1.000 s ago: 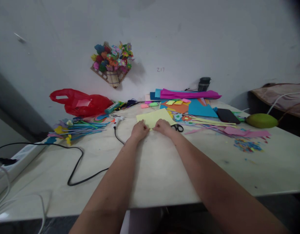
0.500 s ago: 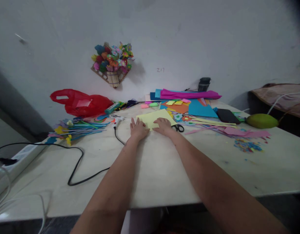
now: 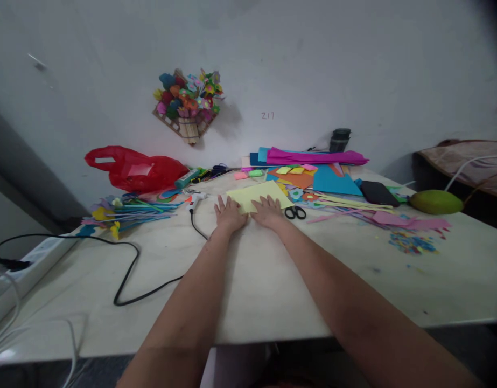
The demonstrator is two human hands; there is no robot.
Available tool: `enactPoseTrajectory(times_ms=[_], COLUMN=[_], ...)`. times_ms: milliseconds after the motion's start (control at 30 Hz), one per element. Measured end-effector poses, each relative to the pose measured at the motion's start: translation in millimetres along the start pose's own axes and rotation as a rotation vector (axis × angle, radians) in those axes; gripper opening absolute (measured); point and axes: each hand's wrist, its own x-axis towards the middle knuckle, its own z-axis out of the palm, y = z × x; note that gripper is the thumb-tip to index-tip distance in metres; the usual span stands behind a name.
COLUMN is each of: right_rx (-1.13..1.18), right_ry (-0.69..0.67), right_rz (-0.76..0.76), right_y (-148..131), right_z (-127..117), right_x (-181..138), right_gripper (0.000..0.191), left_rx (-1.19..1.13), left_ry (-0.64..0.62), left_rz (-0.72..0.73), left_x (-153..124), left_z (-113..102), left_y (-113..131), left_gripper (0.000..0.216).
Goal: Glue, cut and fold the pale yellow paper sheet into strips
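Note:
A pale yellow paper sheet [image 3: 258, 193] lies on the table under both my hands. My left hand [image 3: 229, 214] rests on its near left edge, fingers spread and pointing away from me. Close beside it, my right hand [image 3: 267, 211] lies flat on the near edge, its fingers stretched out and apart. The near edge is partly covered by my hands. Black-handled scissors [image 3: 295, 213] lie just right of the sheet, their blades hidden. A white glue gun [image 3: 195, 201] lies left of my left hand.
Paper flowers on stems [image 3: 127, 213] and a red plastic bag [image 3: 137, 171] are at the left. Coloured sheets [image 3: 335, 180], a phone [image 3: 378, 193], a green mango-like fruit [image 3: 435, 201] and paper scraps [image 3: 413, 242] lie right. A black cord [image 3: 138, 258] crosses the left side.
My right hand has slid a little left along the sheet's near edge, closer to my left hand, and its fingers have straightened. More of the scissors' handles shows.

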Motion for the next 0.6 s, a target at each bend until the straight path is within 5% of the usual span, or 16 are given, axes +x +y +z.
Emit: enactPoseTrajectory(times_ms=[600], right_rx=[-0.098], right_ry=[-0.027], right_rz=[0.087], right_y=[26.5], right_z=[-13.3], right_x=[-4.6], right_gripper=[0.053], left_rx=[0.005], left_ry=[-0.03], left_rz=[-0.021], left_x=[0.8], left_z=[-0.8], left_y=[-0.7], left_gripper=[0.05])
